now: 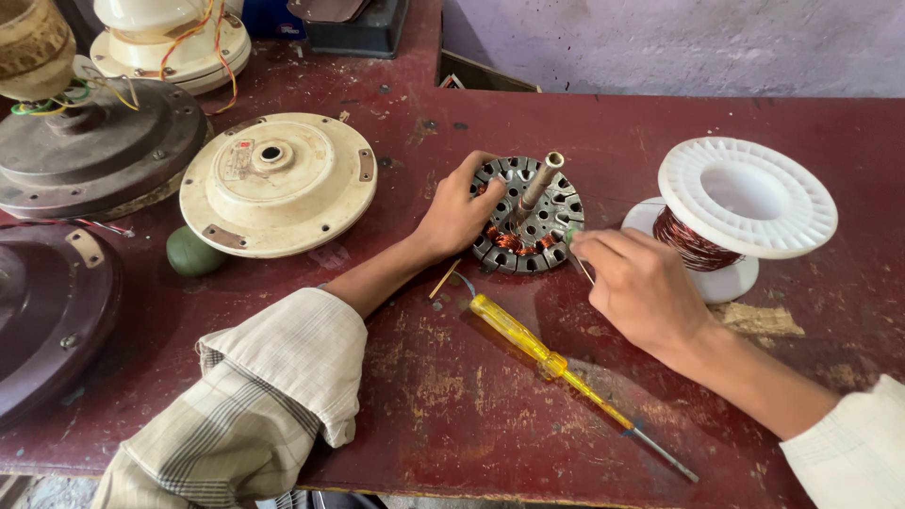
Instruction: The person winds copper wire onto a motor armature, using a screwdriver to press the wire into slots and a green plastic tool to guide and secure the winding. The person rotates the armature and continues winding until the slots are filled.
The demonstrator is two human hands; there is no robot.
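Two hands are working over a slotted metal stator core (528, 215) sitting near the middle of the worn red table (452, 396). The left hand (459, 215) is lying closed over the core's left rim, steadying it, while the right hand (641, 283) is pinching something thin at the lower right edge, fingers drawn together; what it is gripping is too small to tell.

That core is looking heavy and rigid, stacked steel with a shaft (539, 181) standing up from its centre, so the rim or the shaft would be giving the safest hold. The copper winding (514, 242) showing in the near slots is looking fine and easily nicked, best left untouched by a firm grip.

Just right of it a white plastic spool (745, 203) of copper wire is standing on end. A yellow-handled screwdriver (551, 363) is lying diagonally on the near side, between the arms. Off to the left, a cream fan cover (278, 184) and darker motor housings (94, 151) are crowding the table, with a small green object (193, 252) beside them. A pale purple wall (679, 42) is closing off the back.
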